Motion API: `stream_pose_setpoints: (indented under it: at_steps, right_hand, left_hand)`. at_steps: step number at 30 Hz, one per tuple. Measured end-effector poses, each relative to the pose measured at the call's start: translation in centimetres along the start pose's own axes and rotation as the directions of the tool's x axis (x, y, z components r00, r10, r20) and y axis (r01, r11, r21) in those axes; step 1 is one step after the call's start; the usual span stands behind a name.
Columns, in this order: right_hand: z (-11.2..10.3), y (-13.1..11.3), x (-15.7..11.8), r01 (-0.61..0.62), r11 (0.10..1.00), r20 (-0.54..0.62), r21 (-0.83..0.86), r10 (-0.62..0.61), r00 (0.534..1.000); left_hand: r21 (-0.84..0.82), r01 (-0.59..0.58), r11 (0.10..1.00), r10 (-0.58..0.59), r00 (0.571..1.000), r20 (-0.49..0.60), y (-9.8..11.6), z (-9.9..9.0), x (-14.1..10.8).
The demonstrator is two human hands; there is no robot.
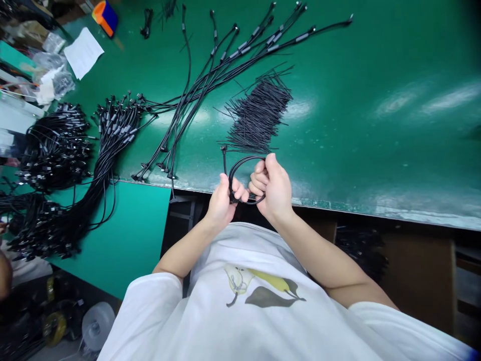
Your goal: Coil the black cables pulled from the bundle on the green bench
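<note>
Between my hands, at the front edge of the green table, is a black cable [246, 159] looped into a coil. My left hand [222, 199] is closed on the coil's left side, and one plug end stands up above its thumb. My right hand [273, 186] grips the right side of the loop, fingers curled inward. Just beyond the coil lies a pile of short black ties [259, 113]. Several straight black cables [203, 82] with grey sleeves stretch across the table to the left of that pile.
A thick bundle of cables [108, 145] hangs over the table's left edge, beside heaped coiled cables [56, 145]. Farther back are a white paper [83, 52], an orange and blue holder [105, 19] and a small coiled cable [147, 22]. Part of another person's arm [5, 273] shows at far left.
</note>
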State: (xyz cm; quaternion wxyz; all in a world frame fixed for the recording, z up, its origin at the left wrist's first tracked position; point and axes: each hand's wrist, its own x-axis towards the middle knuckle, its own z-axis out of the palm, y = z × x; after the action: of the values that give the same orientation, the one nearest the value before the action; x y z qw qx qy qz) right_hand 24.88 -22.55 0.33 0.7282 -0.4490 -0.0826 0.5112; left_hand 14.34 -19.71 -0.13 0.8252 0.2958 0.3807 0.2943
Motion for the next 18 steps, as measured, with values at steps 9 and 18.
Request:
stream_pose_setpoints:
  at_steps: [9,18]
  right_hand:
    - [-0.3,0.2,0.6,0.057,0.998,-0.009,-0.028,-0.058,0.998]
    - [-0.5,0.5,-0.5,0.001,0.998,0.149,-0.061,0.008,0.989]
  left_hand:
    - [0.177,-0.11,0.978,0.079,0.982,0.169,-1.0,-1.0,0.4]
    - [0.418,-0.09,0.904,-0.037,0.958,0.285,-2.3,-2.3,0.5]
